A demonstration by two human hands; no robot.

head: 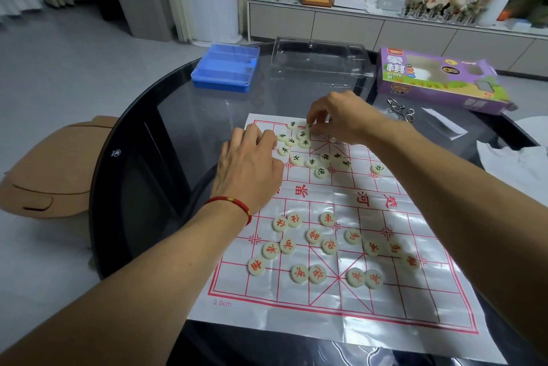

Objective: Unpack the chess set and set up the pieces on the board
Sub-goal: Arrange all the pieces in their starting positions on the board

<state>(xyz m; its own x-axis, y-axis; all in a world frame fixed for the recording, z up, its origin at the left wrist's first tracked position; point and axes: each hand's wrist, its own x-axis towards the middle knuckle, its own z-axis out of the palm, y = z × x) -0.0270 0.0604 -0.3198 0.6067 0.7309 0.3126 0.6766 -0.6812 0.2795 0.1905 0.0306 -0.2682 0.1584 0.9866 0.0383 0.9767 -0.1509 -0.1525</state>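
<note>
A glossy plastic xiangqi board (332, 300) with red lines lies flat on the dark glass table. Several round cream pieces with black characters (311, 161) cluster at its far end. Several red-character pieces (314, 236) lie scattered over the near half. My left hand (249, 167), with a red cord at the wrist, rests at the far left corner, fingers curled down over the pieces there. My right hand (341, 119) reaches over the far edge and pinches a black-character piece (310, 126) between thumb and fingers.
A blue plastic case (225, 69) and a clear plastic tray (317, 60) sit at the table's far side. The purple xiangqi box (439, 81) lies far right, with metal ring puzzles (400, 110) and white paper (516, 164) beside it. A tan bin (53, 170) stands left of the table.
</note>
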